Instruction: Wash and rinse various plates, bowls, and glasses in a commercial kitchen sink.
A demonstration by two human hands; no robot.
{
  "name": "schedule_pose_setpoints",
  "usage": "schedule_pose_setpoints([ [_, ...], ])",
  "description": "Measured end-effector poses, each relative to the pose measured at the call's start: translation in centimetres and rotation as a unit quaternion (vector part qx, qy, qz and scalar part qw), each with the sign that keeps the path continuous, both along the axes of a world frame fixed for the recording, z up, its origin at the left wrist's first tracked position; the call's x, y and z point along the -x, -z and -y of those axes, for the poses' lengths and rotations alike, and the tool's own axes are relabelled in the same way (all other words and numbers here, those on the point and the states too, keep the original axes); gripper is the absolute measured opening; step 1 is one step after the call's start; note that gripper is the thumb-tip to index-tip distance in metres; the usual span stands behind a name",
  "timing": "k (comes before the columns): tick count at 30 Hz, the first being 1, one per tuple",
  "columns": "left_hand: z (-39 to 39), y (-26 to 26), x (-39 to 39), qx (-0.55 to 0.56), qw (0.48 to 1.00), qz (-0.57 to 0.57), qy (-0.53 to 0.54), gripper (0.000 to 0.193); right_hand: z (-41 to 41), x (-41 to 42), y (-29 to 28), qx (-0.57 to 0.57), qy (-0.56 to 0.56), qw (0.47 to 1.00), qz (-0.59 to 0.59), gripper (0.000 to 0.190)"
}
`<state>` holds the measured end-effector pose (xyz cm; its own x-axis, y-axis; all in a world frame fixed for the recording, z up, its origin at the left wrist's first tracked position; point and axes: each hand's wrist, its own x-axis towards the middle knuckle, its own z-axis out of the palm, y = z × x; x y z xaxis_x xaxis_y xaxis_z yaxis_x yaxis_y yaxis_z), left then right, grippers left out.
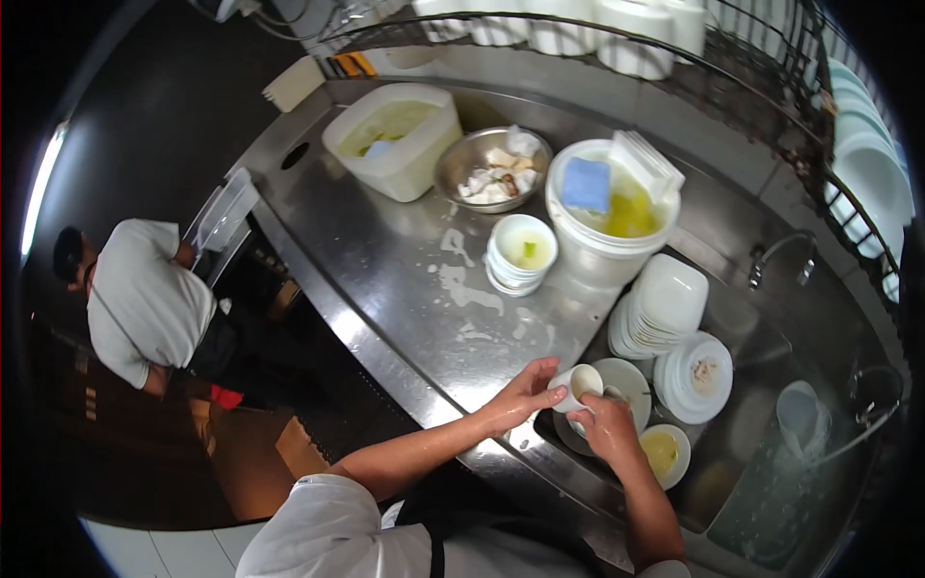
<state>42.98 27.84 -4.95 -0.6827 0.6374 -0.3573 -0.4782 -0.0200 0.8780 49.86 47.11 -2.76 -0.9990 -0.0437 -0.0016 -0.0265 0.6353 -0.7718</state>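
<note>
A small white cup (576, 386) is tilted with its mouth to my right, above the near left edge of the sink. Around its left side my left hand (524, 401) is closed, with the thumb along the wall. Fingers of my right hand (611, 432) grip the cup at its rim. Just behind that hand, a white bowl (634, 386) holds something metallic, partly hidden. Below and right is a small bowl of yellowish liquid (659, 455). Stacked square white dishes (668, 296) and round white plates (701, 404) with food scraps stand beyond my hands.
Nested white bowls (522, 249), a white bucket (592, 235) with a blue sponge, a metal bowl of scraps (462, 184) and a plastic tub (401, 173) stand on the steel counter. A water-filled basin (766, 498) lies right. A wire rack (730, 68) overhangs. Another person (148, 303) is left.
</note>
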Motion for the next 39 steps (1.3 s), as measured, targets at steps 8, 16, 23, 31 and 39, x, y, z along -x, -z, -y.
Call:
schedule_pose_setpoints([
  [8, 11.5, -10.2, 13.4, 0.163, 0.867, -0.469, -0.049, 0.079, 11.6, 6.0, 0.2, -0.16, -0.121, 0.979, -0.043, 0.008],
  [16, 16.1, -22.3, 20.6, -0.16, 0.754, -0.61, 0.182, 0.071, 29.5, 18.8, -0.5, -0.287, -0.006, 0.914, -0.287, 0.015],
  [23, 31.1, -7.3, 28.4, 0.035, 0.889, -0.382, 0.249, 0.073, 34.7, 26.9, 1.9, -0.194, 0.155, 0.965, 0.08, 0.018],
  [31, 39.2, -5.0, 28.2, 0.143, 0.804, -0.411, 0.405, 0.065, 37.3, 30.3, 4.4, -0.325, 0.152, 0.932, 0.041, 0.024],
  [39, 46.0, -7.3, 32.8, 0.182, 0.868, -0.38, 0.261, 0.071, 38.8, 31.3, 5.1, -0.337, 0.214, 0.916, 0.035, 0.025],
])
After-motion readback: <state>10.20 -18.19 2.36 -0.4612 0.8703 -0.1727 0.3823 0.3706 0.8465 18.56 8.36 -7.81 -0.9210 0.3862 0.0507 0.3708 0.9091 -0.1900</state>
